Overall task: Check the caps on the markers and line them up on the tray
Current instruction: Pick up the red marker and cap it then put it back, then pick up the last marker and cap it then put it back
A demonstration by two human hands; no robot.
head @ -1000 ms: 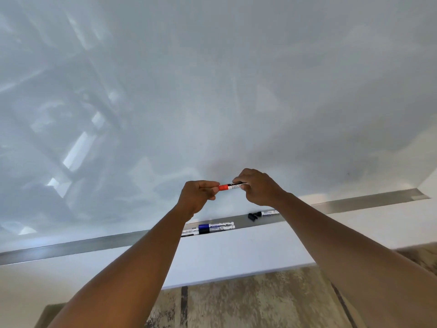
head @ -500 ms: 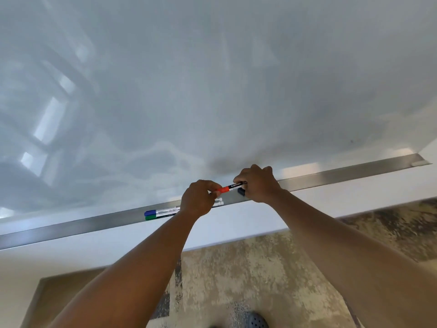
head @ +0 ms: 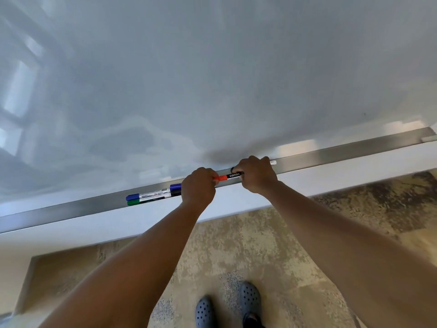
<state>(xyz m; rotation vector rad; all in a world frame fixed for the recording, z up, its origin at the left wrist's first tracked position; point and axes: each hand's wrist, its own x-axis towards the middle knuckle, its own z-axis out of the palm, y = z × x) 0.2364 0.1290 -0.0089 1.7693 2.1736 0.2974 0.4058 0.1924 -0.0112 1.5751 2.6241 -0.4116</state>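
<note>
Both hands are clenched on one red-capped marker [head: 229, 176], held level just above the metal tray [head: 343, 151]: the left hand [head: 198, 185] grips its red cap end, the right hand [head: 256, 172] its black barrel. Two markers [head: 151, 196] lie on the tray, left of the hands.

This looks like an office or a meeting room. A large glossy whiteboard [head: 212, 79] fills the wall, with window light reflected in it. A long metal tray [head: 343, 150] runs along its lower edge and holds markers [head: 151, 196] in blue and green. The floor is mottled commercial carpet [head: 236, 252], on which the person stands in perforated clogs [head: 250, 295].
</note>
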